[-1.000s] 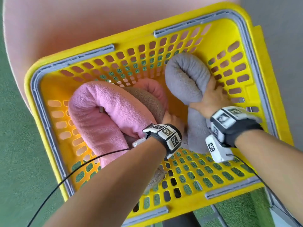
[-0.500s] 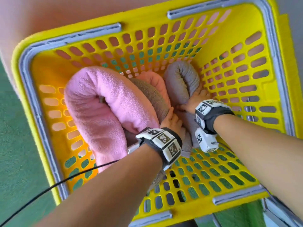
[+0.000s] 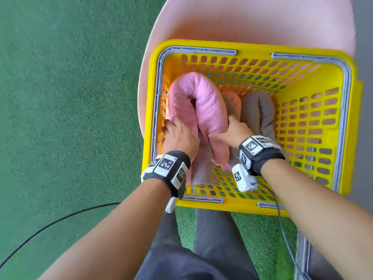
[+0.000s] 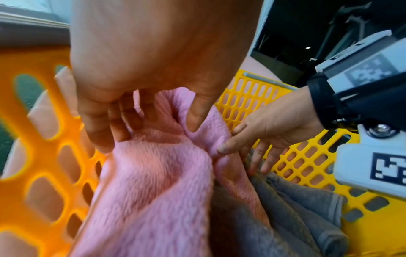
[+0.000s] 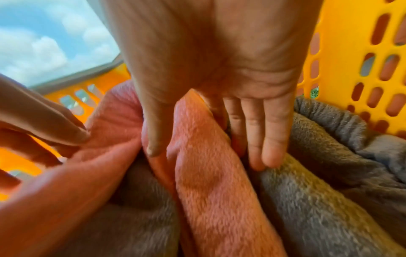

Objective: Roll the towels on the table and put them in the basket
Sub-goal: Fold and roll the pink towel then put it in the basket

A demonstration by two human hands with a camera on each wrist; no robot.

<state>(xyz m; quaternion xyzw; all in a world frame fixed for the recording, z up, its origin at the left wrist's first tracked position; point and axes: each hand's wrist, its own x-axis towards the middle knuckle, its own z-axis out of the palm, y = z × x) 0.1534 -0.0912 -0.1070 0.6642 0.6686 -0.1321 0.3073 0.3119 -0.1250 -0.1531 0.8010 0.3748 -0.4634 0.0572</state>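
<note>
A yellow slotted basket [image 3: 252, 46] holds a pink towel roll [image 3: 203, 98] bent into an arch at its left. A brownish roll [image 3: 229, 104] lies behind it and a grey roll [image 3: 260, 110] to its right. My left hand [image 3: 175, 132] grips the arch's left leg beside the basket's left wall. In the left wrist view the thumb and curled fingers of the left hand [image 4: 153, 125] squeeze the pink towel [image 4: 158, 173]. My right hand [image 3: 228, 130] holds the right leg. In the right wrist view my right hand [image 5: 208, 147] has its thumb on one side and straight fingers wedged against the grey towel [image 5: 318, 200].
The basket stands on a round pink table [image 3: 242, 19] over green turf [image 3: 70, 98]. Its right half [image 3: 302, 128] holds no towel. A black cable [image 3: 50, 225] trails on the floor at the left. My dark trousers [image 3: 201, 249] are just below the basket's near rim.
My left hand moved from between the pink and brownish rolls to the pink roll's left leg. My right hand left the grey roll for the pink roll's right leg. The head drew back.
</note>
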